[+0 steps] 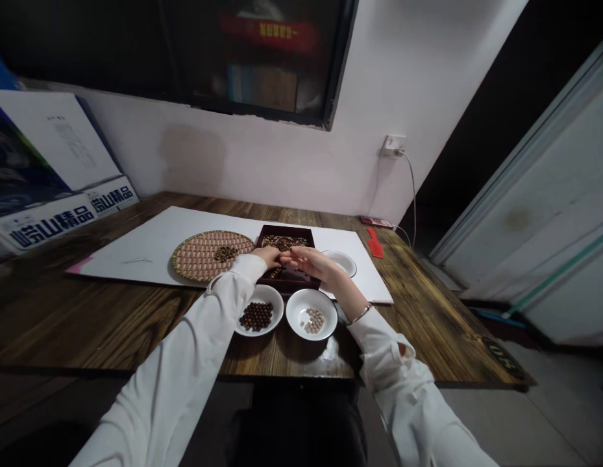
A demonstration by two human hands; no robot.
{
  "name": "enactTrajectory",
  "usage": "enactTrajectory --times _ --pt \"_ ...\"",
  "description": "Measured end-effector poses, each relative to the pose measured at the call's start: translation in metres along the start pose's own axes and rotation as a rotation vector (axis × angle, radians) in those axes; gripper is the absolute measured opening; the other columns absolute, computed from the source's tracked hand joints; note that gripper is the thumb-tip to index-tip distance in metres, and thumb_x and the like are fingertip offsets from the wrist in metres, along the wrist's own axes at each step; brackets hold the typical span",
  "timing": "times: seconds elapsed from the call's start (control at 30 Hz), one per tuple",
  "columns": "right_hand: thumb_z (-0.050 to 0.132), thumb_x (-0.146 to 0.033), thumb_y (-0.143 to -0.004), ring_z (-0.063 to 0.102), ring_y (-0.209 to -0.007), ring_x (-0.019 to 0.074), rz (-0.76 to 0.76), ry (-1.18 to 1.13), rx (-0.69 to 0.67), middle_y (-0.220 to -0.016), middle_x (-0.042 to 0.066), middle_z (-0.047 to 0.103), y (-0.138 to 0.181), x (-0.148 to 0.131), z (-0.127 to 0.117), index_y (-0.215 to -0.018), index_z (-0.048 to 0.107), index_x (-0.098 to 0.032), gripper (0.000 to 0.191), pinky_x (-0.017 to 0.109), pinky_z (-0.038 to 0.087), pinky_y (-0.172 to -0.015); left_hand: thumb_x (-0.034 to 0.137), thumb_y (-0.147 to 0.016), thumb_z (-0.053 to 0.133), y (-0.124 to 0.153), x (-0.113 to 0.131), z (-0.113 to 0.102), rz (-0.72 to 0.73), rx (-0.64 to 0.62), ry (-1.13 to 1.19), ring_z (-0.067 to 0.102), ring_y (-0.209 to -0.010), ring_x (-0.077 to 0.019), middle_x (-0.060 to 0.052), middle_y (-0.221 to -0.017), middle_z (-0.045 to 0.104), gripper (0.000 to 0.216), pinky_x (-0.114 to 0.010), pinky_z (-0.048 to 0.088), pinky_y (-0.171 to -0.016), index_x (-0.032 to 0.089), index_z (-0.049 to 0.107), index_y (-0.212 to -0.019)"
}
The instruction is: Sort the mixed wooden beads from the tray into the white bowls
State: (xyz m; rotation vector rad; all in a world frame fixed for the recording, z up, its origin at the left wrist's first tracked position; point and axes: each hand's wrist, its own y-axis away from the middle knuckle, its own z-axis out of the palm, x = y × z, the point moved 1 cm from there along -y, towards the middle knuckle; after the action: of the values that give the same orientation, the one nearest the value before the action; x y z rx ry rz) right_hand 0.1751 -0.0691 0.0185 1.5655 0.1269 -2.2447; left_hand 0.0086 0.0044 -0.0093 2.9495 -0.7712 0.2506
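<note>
Reaching over box (296,284), can't tell if L hand (268,255) & R hand (308,261) pinch; L sleeve (216,305) snagging 1 bowl (278,308) cd spill beads (256,316).

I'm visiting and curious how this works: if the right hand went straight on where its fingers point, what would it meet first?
Probably the left hand, which sits just ahead of the right hand at the dark red box; depth is unclear, so they may already touch.

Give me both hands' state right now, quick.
Left hand: over the dark red box, fingertips hidden; grip cannot be told.
Right hand: fingers reaching toward the left hand; whether it holds anything cannot be told.
</note>
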Motion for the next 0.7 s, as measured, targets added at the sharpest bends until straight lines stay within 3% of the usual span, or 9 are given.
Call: enactTrajectory --times 0.13,0.3,0.5,0.6,0.7 --pt "0.047 -0.01 -0.098 0.072 -0.095 0.0109 -0.038 -0.048 0.03 -0.096 0.007 0.076 -0.001 0.001 -0.004 -0.089 0.065 -0.013 0.021 0.02 0.058 -0.09 0.03 -0.08 0.067 -0.003 -0.004 0.005 0.03 -0.004 0.029 0.071 -0.103 -0.0218 -0.002 -0.109 0.076 0.021 -0.028 0.052 -0.09 0.03 0.077 -0.099" --pt "0.052 -0.014 -0.097 0.068 -0.112 0.0131 -0.06 -0.097 0.078 -0.108 0.008 0.074 -0.002 0.003 -0.006 -0.088 0.064 -0.017 0.016 0.026 0.055 -0.101 0.027 -0.082 0.065 -0.002 -0.003 0.004 0.075 -0.023 0.049 0.07 -0.105 -0.022 -0.001 -0.11 0.077 0.02 -0.029 0.051 -0.092 0.03 0.077 -0.098" --pt "0.049 -0.012 -0.098 0.072 -0.092 0.0104 -0.058 -0.132 0.037 -0.1 0.008 0.075 0.0 0.003 -0.007 -0.092 0.068 -0.012 0.019 0.02 0.056 -0.094 0.028 -0.085 0.064 0.007 0.004 -0.002 0.053 -0.026 0.037 0.069 -0.11 -0.0279 -0.006 -0.114 0.075 0.02 -0.035 0.052 -0.092 0.027 0.076 -0.101" --pt "0.053 -0.011 -0.097 0.072 -0.081 0.0093 -0.048 -0.143 0.033 -0.086 0.005 0.075 0.001 0.002 -0.008 -0.088 0.065 -0.013 0.015 0.02 0.057 -0.087 0.03 -0.086 0.063 0.006 0.004 -0.002 0.107 0.124 0.173 0.069 -0.109 -0.0273 -0.008 -0.113 0.075 0.022 -0.035 0.052 -0.094 0.022 0.075 -0.103" --pt "0.063 -0.013 -0.093 0.069 -0.07 0.0079 -0.046 -0.116 0.009 -0.078 0.002 0.073 0.002 0.001 -0.008 -0.086 0.064 -0.014 0.007 0.017 0.057 -0.073 0.036 -0.091 0.054 0.005 0.001 -0.002 0.237 0.315 0.495 0.068 -0.108 -0.022 -0.008 -0.113 0.074 0.031 -0.031 0.05 -0.098 0.017 0.072 -0.108"
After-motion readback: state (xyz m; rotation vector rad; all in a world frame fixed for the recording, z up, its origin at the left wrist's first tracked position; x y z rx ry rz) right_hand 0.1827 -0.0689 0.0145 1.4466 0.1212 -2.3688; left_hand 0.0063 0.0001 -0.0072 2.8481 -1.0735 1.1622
